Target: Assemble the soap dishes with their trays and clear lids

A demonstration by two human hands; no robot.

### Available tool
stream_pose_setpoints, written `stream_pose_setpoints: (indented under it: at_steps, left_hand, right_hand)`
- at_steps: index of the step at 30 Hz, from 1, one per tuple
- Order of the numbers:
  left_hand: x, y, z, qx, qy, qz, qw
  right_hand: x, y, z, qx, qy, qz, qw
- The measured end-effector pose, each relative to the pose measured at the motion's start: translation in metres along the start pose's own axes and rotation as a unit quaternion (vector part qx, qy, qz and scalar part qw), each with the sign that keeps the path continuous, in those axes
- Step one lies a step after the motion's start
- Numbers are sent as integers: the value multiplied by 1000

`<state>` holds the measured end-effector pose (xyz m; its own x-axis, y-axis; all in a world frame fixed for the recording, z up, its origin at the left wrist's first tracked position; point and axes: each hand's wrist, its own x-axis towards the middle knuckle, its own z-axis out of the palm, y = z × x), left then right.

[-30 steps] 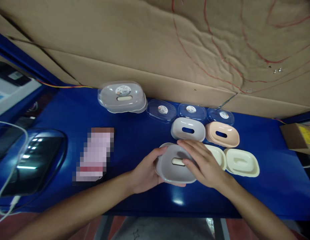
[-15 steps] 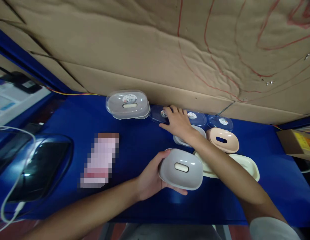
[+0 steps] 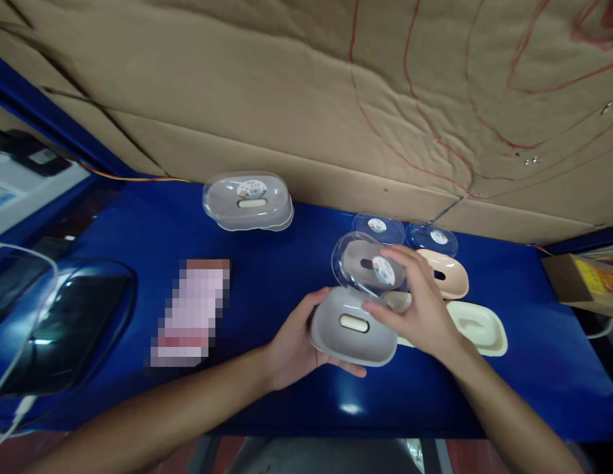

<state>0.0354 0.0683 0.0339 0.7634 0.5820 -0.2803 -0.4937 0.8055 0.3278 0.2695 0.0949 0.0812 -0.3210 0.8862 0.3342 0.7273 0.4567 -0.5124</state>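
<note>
My left hand (image 3: 299, 339) grips a grey soap dish (image 3: 330, 332) from its left side and from below; a cream insert (image 3: 354, 322) shows through its slot. Between the thumb and fingers of my right hand (image 3: 419, 299) is a clear lid (image 3: 348, 257) with a round white label, tilted just above and behind the grey dish. Through the lid I see another grey dish tray (image 3: 363, 253) on the table. A peach tray (image 3: 452, 273) lies right of my right hand, and cream bases (image 3: 484, 329) lie nearer, one partly hidden by that hand.
Two more clear lids (image 3: 378, 227) lie along the cardboard wall (image 3: 237, 85). A lidded grey soap dish (image 3: 249, 201) stands at the back left. A blurred-out phone-shaped item (image 3: 192, 309), a black device (image 3: 69, 329) and cables are at left; a cardboard box (image 3: 583, 283) is at right.
My right hand has picked up the leftmost clear lid from the back and brought it toward me, close over the grey soap dish. My left hand holds the dish in nearly the same place.
</note>
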Motion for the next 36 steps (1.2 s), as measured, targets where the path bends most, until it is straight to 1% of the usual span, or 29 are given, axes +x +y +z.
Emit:
stream_pose_setpoints:
  at_steps: [3, 6, 9, 12, 14, 19, 26, 31, 36]
  left_hand:
    - [1, -1, -1, 15, -9, 1, 1000]
    - [1, -2, -3, 21, -28, 7, 999]
    - [0, -2, -5, 9, -32, 19, 999]
    - [-3, -2, -5, -1, 12, 42, 999]
    - [-4, -1, -5, 1, 37, 43, 998]
    - [-6, -1, -4, 26, 53, 44, 997]
    - [-7, -4, -5, 78, 59, 53, 994]
    - [-7, -3, -4, 98, 50, 54, 992]
    - [-5, -3, -6, 101, 38, 47, 993]
  right_hand:
    - [-37, 7, 4, 61, 9, -11, 998]
    - [-53, 9, 12, 63, -6, -34, 997]
    - [-55, 5, 16, 40, -24, -60, 997]
    - [-54, 1, 16, 33, -34, -77, 996]
    - [-55, 0, 17, 26, -42, -86, 995]
    - [-59, 2, 18, 14, -41, -108, 993]
    - [-61, 1, 19, 21, -51, -124, 991]
    - [-60, 2, 17, 13, -58, -136, 989]
    - [-59, -1, 18, -2, -78, -131, 988]
